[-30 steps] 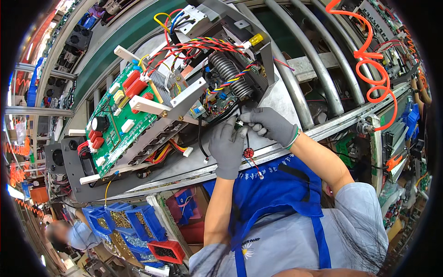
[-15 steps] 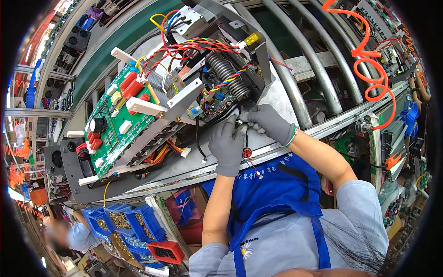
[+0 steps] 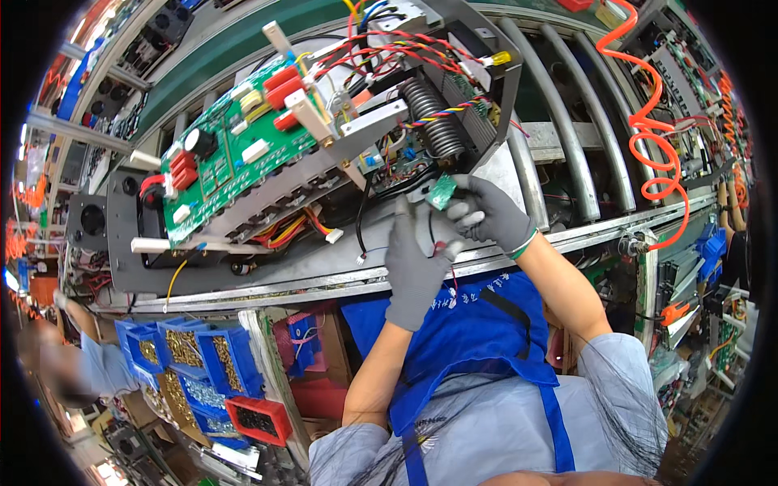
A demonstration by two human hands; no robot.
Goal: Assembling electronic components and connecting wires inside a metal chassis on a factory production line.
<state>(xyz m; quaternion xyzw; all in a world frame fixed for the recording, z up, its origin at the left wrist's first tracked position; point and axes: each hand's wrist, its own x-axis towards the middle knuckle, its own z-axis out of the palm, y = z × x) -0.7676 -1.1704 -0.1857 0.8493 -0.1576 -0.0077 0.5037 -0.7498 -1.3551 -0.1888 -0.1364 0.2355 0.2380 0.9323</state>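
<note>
Both of my hands wear grey gloves. Between the thumb and fingers of my right hand (image 3: 496, 217) is a small green circuit board (image 3: 442, 192), held just in front of the open metal chassis (image 3: 478, 121). My left hand (image 3: 415, 271) is beside it, its fingers stretched upward and its thumb apart. A black cable with red wires (image 3: 452, 283) hangs near that thumb; no grip on it shows. In the chassis lie a dark coiled spring-like part (image 3: 433, 121) and twisted coloured wires (image 3: 446, 115). A large green circuit board (image 3: 235, 154) with red and white parts stands tilted to the left.
Steel rollers (image 3: 571, 121) run behind the chassis, and a coiled orange hose (image 3: 660, 134) hangs at the right. At lower left are blue bins (image 3: 223, 364) of screws and a red bin (image 3: 259, 421). Another person's sleeve (image 3: 105, 368) shows at far left.
My hands have moved apart. The small green board now shows clearly in my right hand, and my left hand's fingers have straightened. The view has shifted, so the chassis appears farther right.
</note>
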